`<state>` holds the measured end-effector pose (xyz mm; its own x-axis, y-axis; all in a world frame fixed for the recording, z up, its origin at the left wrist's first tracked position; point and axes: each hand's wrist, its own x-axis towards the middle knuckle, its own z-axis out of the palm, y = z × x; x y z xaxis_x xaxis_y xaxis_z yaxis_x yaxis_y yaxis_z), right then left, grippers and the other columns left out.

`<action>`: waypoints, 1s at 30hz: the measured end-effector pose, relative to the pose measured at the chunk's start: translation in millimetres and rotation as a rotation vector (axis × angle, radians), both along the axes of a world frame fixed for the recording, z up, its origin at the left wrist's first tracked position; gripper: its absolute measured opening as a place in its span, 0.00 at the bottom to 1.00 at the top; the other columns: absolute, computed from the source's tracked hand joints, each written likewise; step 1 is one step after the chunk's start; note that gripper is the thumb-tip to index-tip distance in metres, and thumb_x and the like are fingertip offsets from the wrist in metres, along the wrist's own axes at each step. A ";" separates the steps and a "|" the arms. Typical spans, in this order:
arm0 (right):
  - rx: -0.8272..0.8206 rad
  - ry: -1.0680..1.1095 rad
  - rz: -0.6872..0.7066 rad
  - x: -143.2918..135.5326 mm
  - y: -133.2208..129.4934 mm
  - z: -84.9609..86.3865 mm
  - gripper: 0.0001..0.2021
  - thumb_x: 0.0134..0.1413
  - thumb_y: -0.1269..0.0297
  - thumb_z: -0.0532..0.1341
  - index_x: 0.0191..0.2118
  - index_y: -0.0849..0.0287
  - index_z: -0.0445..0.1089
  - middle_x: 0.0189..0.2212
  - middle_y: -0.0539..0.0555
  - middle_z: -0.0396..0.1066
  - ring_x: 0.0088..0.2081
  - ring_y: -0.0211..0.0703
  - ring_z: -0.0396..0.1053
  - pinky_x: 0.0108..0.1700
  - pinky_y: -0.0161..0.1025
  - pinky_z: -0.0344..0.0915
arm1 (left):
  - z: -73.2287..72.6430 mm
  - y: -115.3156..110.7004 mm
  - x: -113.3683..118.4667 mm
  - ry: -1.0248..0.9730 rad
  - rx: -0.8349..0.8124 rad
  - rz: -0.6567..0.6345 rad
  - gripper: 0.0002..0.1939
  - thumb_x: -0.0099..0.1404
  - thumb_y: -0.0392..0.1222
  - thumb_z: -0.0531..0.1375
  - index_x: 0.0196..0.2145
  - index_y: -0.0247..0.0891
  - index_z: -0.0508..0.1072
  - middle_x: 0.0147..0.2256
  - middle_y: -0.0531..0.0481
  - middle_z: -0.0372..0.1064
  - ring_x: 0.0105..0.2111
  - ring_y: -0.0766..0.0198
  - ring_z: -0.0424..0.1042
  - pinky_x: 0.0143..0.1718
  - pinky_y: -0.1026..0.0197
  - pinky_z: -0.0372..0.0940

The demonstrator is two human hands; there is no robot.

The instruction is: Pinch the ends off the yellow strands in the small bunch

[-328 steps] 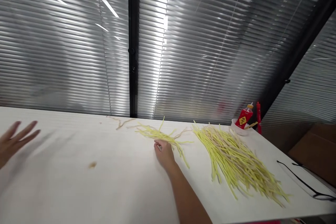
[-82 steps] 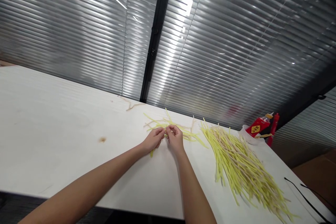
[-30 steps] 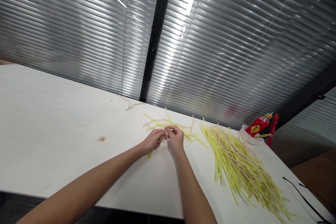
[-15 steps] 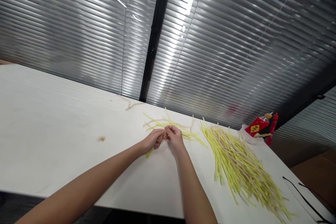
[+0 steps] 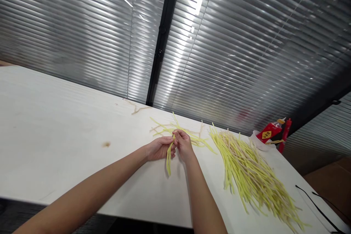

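Observation:
A folded yellow pipe cleaner (image 5: pixel 168 161) dangles between my hands over the white table, its two strands side by side and the lower end loose. My right hand (image 5: pixel 184 146) is closed, pinching its upper end between thumb and fingers. The thumb of my left hand (image 5: pixel 159 148) meets the same upper end, while its fingers curl behind the strands. The fingertips of both hands touch or nearly touch, so the pinched end is partly hidden. Just beyond my hands lie several loose yellow and beige pipe cleaners (image 5: pixel 204 142), crossing one another.
A large bundle of yellow and beige pipe cleaners (image 5: pixel 246 168) spreads to the right. Behind it, a white container (image 5: pixel 259 142) stands with a red bottle (image 5: pixel 270 131) in it. Black-armed glasses (image 5: pixel 315 203) lie at the right edge. Twisted beige stems (image 5: pixel 135 109) rest near the blinds.
The folded yellow pipe cleaner has swung out from under my left hand and now hangs between both hands. My left hand has turned and its fingers have loosened; my right hand has barely moved.

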<state>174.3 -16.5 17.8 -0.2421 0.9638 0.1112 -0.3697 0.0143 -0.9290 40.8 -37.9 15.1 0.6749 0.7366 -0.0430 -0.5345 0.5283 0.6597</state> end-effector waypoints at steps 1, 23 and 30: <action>-0.004 -0.006 -0.006 -0.3 -0.3 0.4 0.16 0.41 0.51 0.67 0.30 0.59 0.67 0.12 0.42 0.57 0.15 0.31 0.54 0.18 0.30 0.51 | 0.3 -0.2 1.1 0.011 0.015 0.023 0.08 0.60 0.39 0.58 0.29 0.31 0.72 0.23 0.48 0.65 0.25 0.66 0.66 0.33 0.59 0.63; -0.065 0.036 -0.191 -5.8 3.3 -7.0 0.17 0.36 0.56 0.70 0.34 0.61 0.73 0.23 0.49 0.68 0.24 0.34 0.62 0.26 0.33 0.61 | -1.0 11.5 5.2 0.034 0.185 0.540 0.12 0.59 0.46 0.62 0.36 0.36 0.69 0.32 0.51 0.67 0.27 0.70 0.69 0.33 0.64 0.65; -0.044 0.042 -0.228 -7.4 3.6 -8.9 0.14 0.36 0.57 0.70 0.26 0.61 0.70 0.20 0.48 0.66 0.22 0.33 0.60 0.27 0.35 0.60 | -2.0 8.5 9.1 0.014 0.058 0.522 0.11 0.58 0.45 0.62 0.35 0.37 0.69 0.31 0.53 0.66 0.26 0.71 0.68 0.32 0.65 0.64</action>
